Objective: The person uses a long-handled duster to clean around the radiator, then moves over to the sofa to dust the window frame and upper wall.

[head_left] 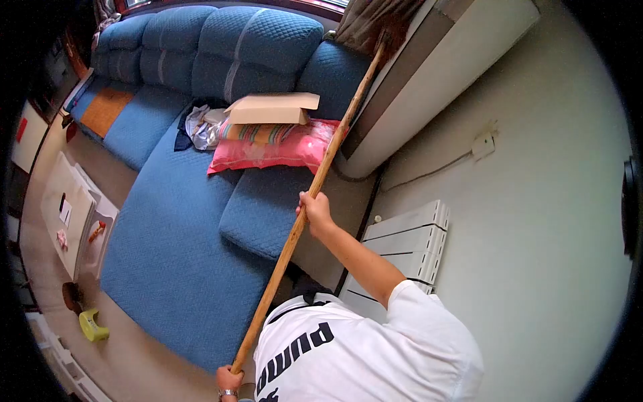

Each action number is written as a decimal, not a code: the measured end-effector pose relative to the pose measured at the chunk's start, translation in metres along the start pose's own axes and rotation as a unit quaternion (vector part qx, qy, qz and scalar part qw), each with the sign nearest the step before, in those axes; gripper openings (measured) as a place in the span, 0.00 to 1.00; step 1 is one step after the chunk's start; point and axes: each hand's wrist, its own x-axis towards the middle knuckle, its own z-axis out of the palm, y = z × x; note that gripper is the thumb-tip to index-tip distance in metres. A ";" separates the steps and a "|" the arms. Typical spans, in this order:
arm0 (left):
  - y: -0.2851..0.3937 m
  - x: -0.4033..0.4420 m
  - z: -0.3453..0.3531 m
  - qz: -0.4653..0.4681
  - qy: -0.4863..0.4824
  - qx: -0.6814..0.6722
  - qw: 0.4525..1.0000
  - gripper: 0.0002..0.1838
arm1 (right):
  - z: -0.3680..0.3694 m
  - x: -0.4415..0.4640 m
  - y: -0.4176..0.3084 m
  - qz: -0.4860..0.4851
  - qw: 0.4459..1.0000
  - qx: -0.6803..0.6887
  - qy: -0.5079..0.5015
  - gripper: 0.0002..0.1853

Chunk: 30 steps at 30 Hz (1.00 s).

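A long wooden pole (287, 251) runs diagonally from the bottom left up to the curtain (365, 25). My right hand (316, 211) grips it around the middle, arm stretched forward. Down at the pole's lower end, my left hand (228, 379) is closed on it, with a metal watch (228, 393) on the wrist. At the far end is a shaggy reddish-brown part (398, 41); it looks like a duster head, but I cannot tell clearly where it ends and the curtain begins. The pole passes in front of a pink package (271, 153) on the sofa.
A blue quilted sofa (181, 228) fills the left and middle. It bears an open cardboard box (271, 110) and folded cloths. On the right are a thick white column (442, 74), a radiator (408, 241) and a wall outlet (483, 145). A low table (67, 208) and a yellow-green stool (92, 325) stand left.
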 end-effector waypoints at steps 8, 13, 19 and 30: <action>-0.102 -0.038 0.020 -0.080 -0.056 -0.022 0.995 0.16 | 0.008 -0.068 0.064 0.081 0.996 -0.008 0.027 0.07; -0.151 -0.046 -0.009 -0.065 -0.114 -0.029 0.991 0.16 | 0.012 -0.109 0.094 0.151 0.988 0.015 0.034 0.06; -0.162 -0.049 -0.042 -0.075 -0.128 0.084 0.985 0.18 | 0.012 -0.128 0.128 0.197 0.980 0.014 0.017 0.05; -0.119 -0.035 -0.012 -0.051 -0.044 0.094 0.993 0.14 | 0.013 -0.135 0.054 0.076 0.995 0.058 -0.010 0.06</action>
